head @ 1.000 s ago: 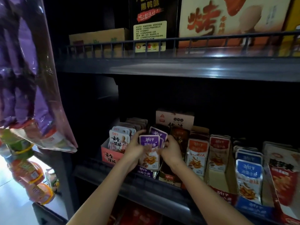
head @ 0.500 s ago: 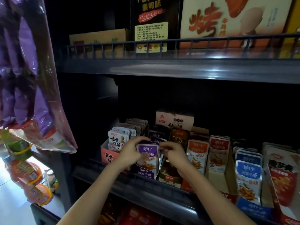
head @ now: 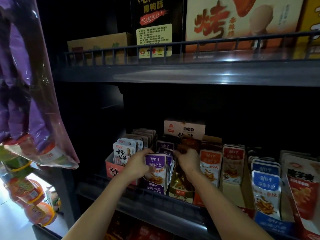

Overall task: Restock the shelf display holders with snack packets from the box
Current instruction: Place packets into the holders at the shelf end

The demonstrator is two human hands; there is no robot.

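Purple snack packets [head: 156, 168] stand upright in a purple display holder [head: 154, 188] on the lower shelf. My left hand [head: 138, 165] grips the left edge of the front purple packet. My right hand [head: 187, 160] is curled over the right side of the stack, next to brown packets [head: 189, 144]; what its fingertips hold is hidden. More purple packets [head: 165, 146] stand behind the front one. The supply box is not in view.
Neighbouring holders carry white packets [head: 123, 153], orange packets [head: 210, 163], red packets [head: 232, 161] and blue packets [head: 265, 184]. A cardboard box [head: 184, 128] sits behind. The upper shelf rail [head: 173, 49] fronts large cartons. Hanging bags [head: 29, 101] crowd the left.
The purple packets have gone down into the holder. Both hands have dropped lower and now sit at the stack's two sides.
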